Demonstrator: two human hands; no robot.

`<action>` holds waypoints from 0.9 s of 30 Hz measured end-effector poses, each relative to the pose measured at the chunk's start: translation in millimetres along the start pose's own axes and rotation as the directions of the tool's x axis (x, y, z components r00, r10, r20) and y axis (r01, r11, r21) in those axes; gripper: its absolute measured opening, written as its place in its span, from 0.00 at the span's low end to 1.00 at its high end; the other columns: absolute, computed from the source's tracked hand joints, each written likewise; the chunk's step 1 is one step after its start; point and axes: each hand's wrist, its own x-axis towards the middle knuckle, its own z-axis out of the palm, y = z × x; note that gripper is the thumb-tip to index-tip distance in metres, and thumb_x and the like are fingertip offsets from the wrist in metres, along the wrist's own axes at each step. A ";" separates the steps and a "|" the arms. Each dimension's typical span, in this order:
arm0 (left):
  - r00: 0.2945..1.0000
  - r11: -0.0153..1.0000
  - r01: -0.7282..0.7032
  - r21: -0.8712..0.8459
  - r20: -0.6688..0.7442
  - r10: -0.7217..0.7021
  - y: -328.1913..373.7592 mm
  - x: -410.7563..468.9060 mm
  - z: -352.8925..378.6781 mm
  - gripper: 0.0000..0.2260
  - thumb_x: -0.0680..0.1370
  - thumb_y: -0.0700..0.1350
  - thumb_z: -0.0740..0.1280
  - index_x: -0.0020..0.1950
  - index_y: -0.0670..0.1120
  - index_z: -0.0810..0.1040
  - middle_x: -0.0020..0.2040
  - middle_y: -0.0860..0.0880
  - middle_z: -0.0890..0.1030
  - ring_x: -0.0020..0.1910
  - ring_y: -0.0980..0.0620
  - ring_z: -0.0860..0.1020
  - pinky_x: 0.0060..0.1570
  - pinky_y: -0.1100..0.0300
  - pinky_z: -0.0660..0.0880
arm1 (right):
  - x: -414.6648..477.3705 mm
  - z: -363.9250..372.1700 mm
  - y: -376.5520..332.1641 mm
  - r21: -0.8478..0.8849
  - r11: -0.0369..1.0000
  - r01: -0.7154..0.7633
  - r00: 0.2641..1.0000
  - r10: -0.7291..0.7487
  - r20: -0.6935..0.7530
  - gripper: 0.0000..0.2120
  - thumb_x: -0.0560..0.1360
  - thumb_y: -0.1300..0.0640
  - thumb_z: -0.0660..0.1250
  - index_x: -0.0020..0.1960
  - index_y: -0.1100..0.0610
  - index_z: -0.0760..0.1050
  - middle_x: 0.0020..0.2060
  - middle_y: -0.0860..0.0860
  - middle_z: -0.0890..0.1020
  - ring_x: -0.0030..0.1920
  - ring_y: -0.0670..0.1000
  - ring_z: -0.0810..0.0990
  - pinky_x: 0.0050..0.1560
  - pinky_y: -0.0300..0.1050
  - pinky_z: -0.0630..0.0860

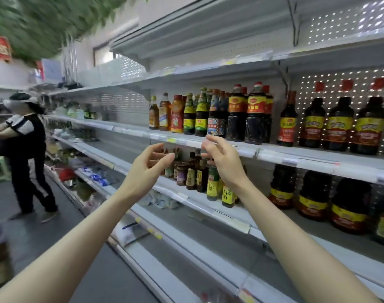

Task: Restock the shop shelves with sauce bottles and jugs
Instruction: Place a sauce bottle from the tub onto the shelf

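Shop shelves (248,147) of sauce bottles (201,114), left hand (146,169) and right hand (221,158) raised, fingers loosely spread, empty

My left hand (147,166) and right hand (222,159) hang empty, fingers loosely curled, before a shelf (274,153) of sauce bottles (210,112) and jugs (339,123).

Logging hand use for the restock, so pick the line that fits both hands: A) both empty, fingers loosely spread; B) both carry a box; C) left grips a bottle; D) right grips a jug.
A: the left hand and the right hand are raised before the shelves with nothing in either.
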 end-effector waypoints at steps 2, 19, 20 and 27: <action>1.000 1.000 0.007 -0.008 0.014 -0.007 -28.7 24.2 -7.0 0.25 0.75 0.58 0.65 0.70 0.52 0.68 0.54 0.56 0.78 0.53 0.60 0.77 0.49 0.65 0.73 | 18.8 18.9 21.5 -0.009 1.000 -0.003 1.000 0.003 -0.016 0.20 0.79 0.45 0.62 0.67 0.52 0.71 0.57 0.49 0.80 0.52 0.46 0.81 0.58 0.48 0.77; 0.885 0.947 0.310 -0.083 0.389 -0.256 -299.7 145.1 6.5 0.29 0.72 0.63 0.68 0.69 0.52 0.69 0.55 0.56 0.78 0.54 0.60 0.77 0.54 0.60 0.73 | 92.7 139.6 240.2 -0.067 0.899 -0.433 0.887 0.411 -0.209 0.19 0.78 0.49 0.64 0.67 0.55 0.72 0.57 0.52 0.80 0.56 0.51 0.79 0.57 0.44 0.74; 0.869 0.942 0.326 -0.080 0.418 -0.265 -318.1 147.2 9.3 0.31 0.70 0.65 0.68 0.69 0.52 0.70 0.55 0.56 0.78 0.54 0.60 0.77 0.54 0.59 0.74 | 90.3 145.9 256.5 -0.070 0.883 -0.464 0.868 0.437 -0.238 0.19 0.78 0.49 0.65 0.66 0.54 0.73 0.57 0.52 0.80 0.57 0.52 0.79 0.57 0.46 0.75; 0.705 0.886 0.463 -0.003 0.608 -0.366 -452.6 136.4 35.2 0.31 0.65 0.64 0.67 0.65 0.53 0.71 0.52 0.56 0.79 0.54 0.56 0.78 0.55 0.56 0.74 | 42.2 190.8 366.0 0.006 0.737 -0.676 0.666 0.614 -0.424 0.15 0.78 0.49 0.65 0.62 0.53 0.74 0.48 0.43 0.79 0.52 0.50 0.81 0.53 0.41 0.74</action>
